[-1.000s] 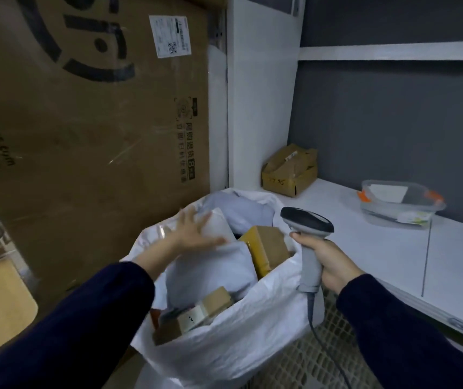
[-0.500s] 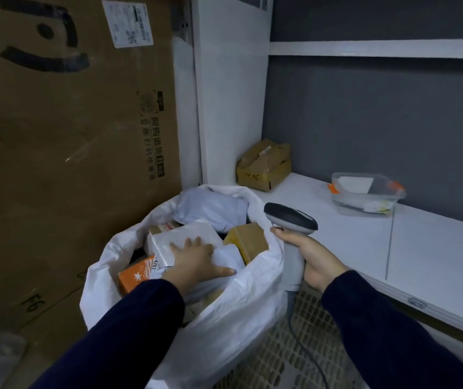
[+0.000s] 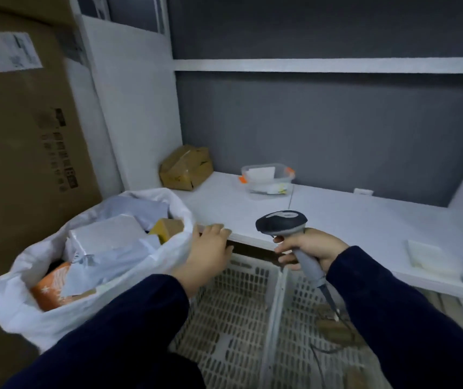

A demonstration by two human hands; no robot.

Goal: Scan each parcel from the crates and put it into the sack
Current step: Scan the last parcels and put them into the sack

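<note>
Holding nothing in the loosely open left hand (image 3: 210, 255) between sack (image 3: 22, 313) rim and shelf (image 3: 365, 220) edge, gripping one scanner (image 3: 280, 223) in the right hand (image 3: 313, 248), above two open mesh crates (image 3: 238, 318), five parcels (image 3: 106, 237) showing in the sack.

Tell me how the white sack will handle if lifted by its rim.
Probably floppy: the sack sags and creases. Likely heavy, since parcels fill it to the rim. It may slump or spill sideways.
</note>
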